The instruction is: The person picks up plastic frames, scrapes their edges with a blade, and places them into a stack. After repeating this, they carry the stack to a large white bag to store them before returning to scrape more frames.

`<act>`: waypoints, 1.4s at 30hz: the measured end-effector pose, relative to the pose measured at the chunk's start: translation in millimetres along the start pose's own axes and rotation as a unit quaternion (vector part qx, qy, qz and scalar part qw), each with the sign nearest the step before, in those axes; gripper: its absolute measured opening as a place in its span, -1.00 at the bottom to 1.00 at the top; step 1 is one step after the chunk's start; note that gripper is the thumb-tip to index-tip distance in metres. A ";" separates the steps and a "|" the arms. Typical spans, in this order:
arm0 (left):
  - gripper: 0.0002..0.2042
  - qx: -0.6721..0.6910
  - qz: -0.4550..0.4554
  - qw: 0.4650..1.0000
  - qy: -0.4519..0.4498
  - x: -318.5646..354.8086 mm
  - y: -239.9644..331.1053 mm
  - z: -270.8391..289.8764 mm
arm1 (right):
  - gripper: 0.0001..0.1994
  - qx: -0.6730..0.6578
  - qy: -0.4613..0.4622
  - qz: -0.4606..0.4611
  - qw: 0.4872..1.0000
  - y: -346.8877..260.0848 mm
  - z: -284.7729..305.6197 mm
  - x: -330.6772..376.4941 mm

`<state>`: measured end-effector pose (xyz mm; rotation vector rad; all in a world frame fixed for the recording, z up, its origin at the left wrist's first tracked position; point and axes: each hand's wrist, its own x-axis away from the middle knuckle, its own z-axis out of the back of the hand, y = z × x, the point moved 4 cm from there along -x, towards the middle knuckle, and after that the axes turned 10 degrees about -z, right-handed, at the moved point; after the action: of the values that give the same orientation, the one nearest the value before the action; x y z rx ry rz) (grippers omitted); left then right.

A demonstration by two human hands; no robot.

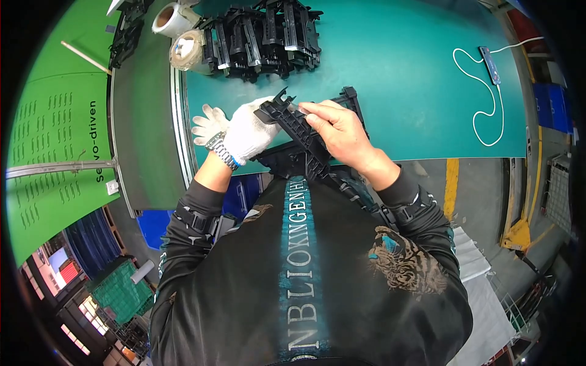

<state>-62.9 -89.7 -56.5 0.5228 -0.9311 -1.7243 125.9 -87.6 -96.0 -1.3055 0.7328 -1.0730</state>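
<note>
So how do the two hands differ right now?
The left hand wears a white knit glove and a wristwatch; the right hand is bare with no watch. The left hand grips the black plastic part at its upper end, while the right hand's fingers press along its top edge. Both are on the same part, above the teal table.
</note>
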 end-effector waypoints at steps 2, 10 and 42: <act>-0.79 0.022 -0.015 1.000 0.008 -0.3 -6.3 -3.3 | -0.74 0.009 -0.002 -0.004 1.000 4.9 3.4 -4.0; -0.79 0.080 -0.014 0.997 0.017 -6.6 -0.7 -3.8 | -0.73 -0.038 -0.010 0.011 0.999 -0.5 7.3 -4.0; -0.56 -0.198 0.057 0.950 -0.235 -109.4 -13.4 -48.2 | -0.75 0.199 0.434 -0.047 0.877 158.4 95.6 40.1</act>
<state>2.1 -1.7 -106.6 -0.2161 -0.8820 -1.9013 259.7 -97.9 -229.6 -0.4573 1.0272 -1.8103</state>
